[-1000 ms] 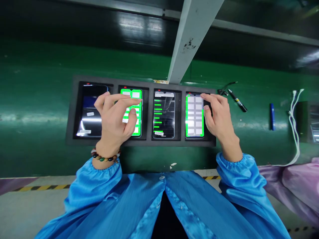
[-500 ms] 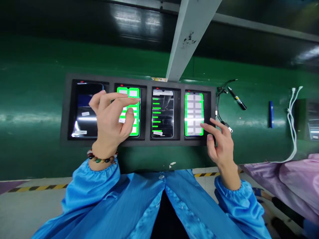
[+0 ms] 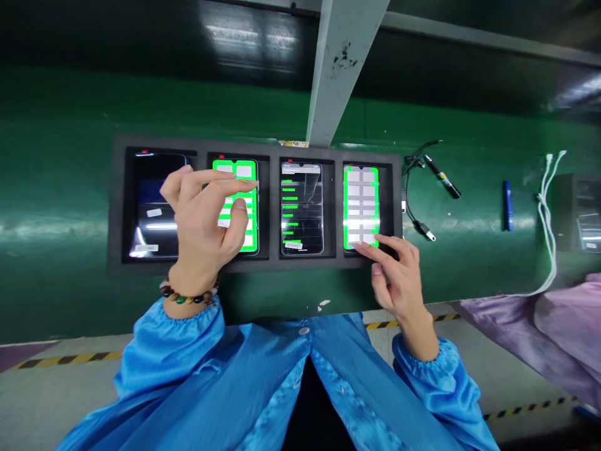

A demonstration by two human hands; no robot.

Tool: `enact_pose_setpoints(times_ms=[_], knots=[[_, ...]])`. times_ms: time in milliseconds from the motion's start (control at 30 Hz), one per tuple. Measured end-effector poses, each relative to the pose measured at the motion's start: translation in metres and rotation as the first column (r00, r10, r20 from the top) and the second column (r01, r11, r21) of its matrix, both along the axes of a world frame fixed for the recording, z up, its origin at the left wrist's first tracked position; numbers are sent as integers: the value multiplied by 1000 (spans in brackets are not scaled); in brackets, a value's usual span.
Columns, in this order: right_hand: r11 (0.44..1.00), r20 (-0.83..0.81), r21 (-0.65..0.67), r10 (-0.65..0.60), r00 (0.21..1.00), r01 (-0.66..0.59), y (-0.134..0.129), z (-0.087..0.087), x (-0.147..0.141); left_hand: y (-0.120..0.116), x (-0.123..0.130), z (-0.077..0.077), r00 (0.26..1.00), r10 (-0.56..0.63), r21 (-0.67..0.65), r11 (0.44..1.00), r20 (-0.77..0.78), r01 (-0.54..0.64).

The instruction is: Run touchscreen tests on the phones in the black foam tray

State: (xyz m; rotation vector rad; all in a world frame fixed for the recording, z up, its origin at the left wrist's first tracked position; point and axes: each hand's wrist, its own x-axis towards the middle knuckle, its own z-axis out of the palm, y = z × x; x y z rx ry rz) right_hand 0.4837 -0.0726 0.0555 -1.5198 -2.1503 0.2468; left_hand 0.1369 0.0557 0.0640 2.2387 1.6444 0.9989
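Note:
Several smartphones lie face up in the compartments of a dark grey foam tray (image 3: 275, 262). My left hand (image 3: 200, 216) is over the second smartphone (image 3: 251, 207), which shows a green and white grid; its fingers are apart, the index near the screen's upper right edge. That hand partly covers the leftmost smartphone (image 3: 153, 232), whose screen is dark. A third smartphone (image 3: 303, 210) displays green text lines on black. My right hand (image 3: 399, 269) has its fingers spread, with the index fingertip at the bottom of the rightmost smartphone (image 3: 360, 203), also lit with a green grid.
Right of the tray lie a black cable (image 3: 409, 194), a black pen-like tool (image 3: 444, 177), a blue marker (image 3: 508, 205) and white cables (image 3: 547, 232). A grey metal post (image 3: 335, 75) rises behind the tray. A person's pink sleeve (image 3: 563, 326) shows at right.
My right hand has moved left and down; its index fingertip went from the rightmost phone's right edge to its bottom. My left hand stays over the second phone. The view shifted slightly.

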Motion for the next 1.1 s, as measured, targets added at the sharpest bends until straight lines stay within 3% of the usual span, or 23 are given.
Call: enact_pose_setpoints(times_ms=[167, 333, 533, 800, 933, 1100], knots=[[983, -28, 10, -183, 983, 183, -12, -6, 22, 0, -2, 0, 1000, -13, -9, 1000, 16, 13], [983, -67, -25, -185, 981, 183, -5, -6, 20, 0, -1, 0, 999, -11, -25, 1000, 30, 11], [976, 11, -131, -174, 985, 174, 41, 3, 17, 1, -2, -4, 997, -46, 25, 999, 59, 45], [985, 38, -112, -124, 992, 127, 116, 3, 19, 1, -2, -5, 997, -50, 58, 997, 61, 46], [992, 55, -120, -41, 998, 47, 131, 6, 5, 0, 0, -4, 995, -75, 116, 991, 72, 66], [989, 77, -143, 54, 996, -42, 136, 8, -9, 0, -1, -3, 997, -52, 70, 996, 57, 48]])
